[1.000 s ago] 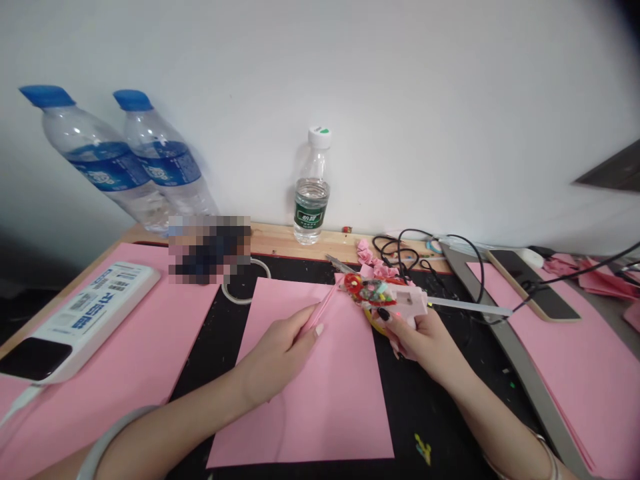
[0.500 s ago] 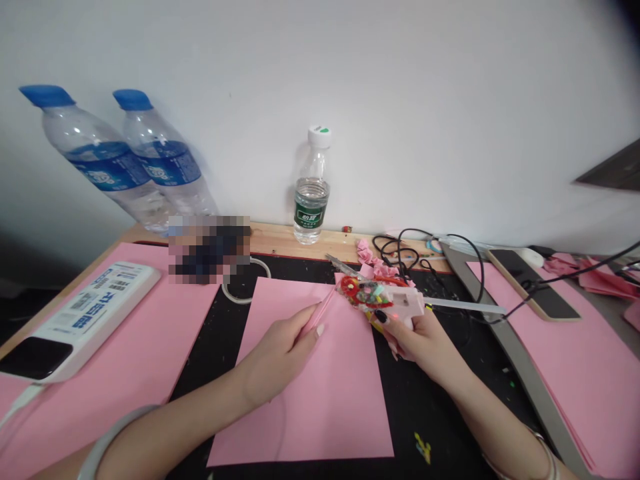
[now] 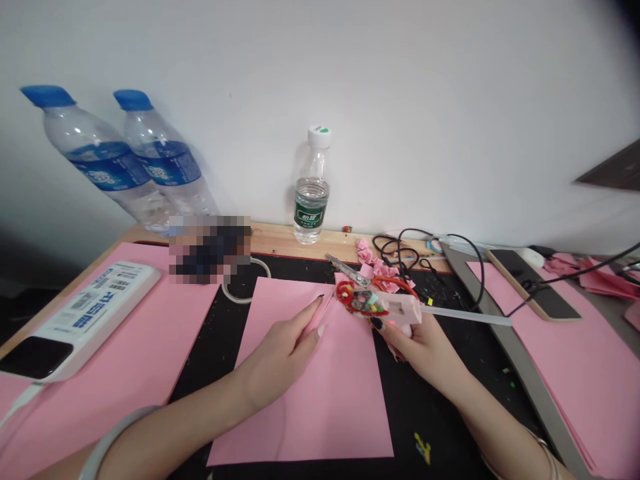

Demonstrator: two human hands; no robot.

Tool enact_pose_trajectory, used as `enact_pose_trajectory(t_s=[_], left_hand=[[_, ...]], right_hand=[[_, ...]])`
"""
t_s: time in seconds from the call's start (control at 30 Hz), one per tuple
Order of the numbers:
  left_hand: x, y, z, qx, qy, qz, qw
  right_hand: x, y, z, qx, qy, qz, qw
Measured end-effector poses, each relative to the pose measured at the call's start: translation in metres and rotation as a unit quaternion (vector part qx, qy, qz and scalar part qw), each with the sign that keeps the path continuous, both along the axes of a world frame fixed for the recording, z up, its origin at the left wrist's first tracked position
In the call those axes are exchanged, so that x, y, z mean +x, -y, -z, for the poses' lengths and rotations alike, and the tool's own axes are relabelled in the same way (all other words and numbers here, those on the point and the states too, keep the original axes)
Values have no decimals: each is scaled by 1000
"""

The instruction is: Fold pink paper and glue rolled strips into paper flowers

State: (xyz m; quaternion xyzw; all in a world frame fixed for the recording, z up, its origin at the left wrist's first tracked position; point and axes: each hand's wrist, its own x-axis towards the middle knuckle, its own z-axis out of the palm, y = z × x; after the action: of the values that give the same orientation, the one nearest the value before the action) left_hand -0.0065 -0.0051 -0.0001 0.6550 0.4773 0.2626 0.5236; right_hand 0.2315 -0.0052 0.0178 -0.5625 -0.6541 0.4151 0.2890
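My left hand (image 3: 287,353) is closed, pinching a narrow folded piece of pink paper (image 3: 325,310) between thumb and fingers above a large pink sheet (image 3: 320,420). Wrapped in my right hand (image 3: 415,347) is a pale hot glue gun (image 3: 400,308), its front crusted with red, yellow and dark lumps. A translucent glue stick (image 3: 470,315) sticks out of its back end. The gun's nozzle points left, close to the folded paper; whether they touch I cannot tell. Behind the gun lie scissors (image 3: 350,270) with orange-red handles, partly hidden by it.
Crumpled pink paper pieces (image 3: 367,252) and black cables (image 3: 407,253) lie at the back. A small water bottle (image 3: 311,200) stands by the wall, with two large bottles (image 3: 105,160) leaning left. A white power bank (image 3: 85,320) rests on pink paper; a phone (image 3: 535,283) lies right.
The glue gun has tipped to a more level pose and shifted slightly, baring more of the scissors behind it. My left hand and the folded paper have barely moved.
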Motion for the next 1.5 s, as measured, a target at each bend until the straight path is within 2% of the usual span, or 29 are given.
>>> enact_pose_trajectory(t_s=[0.37, 0.6, 0.9, 1.3, 1.5], left_hand=[[-1, 0, -3, -10, -5, 9, 1000], [-1, 0, 3, -10, 4, -2, 1000], [-2, 1, 4, -14, 15, -6, 1000], [-3, 0, 4, -13, 2, -1, 1000], [-4, -3, -3, -25, 5, 6, 1000]], right_hand=[[1, 2, 1, -6, 41, -21, 999], [0, 1, -1, -3, 25, -8, 1000], [0, 0, -2, 3, 42, 10, 999], [3, -1, -3, 53, 74, 27, 995], [5, -4, -4, 117, 89, 96, 985]])
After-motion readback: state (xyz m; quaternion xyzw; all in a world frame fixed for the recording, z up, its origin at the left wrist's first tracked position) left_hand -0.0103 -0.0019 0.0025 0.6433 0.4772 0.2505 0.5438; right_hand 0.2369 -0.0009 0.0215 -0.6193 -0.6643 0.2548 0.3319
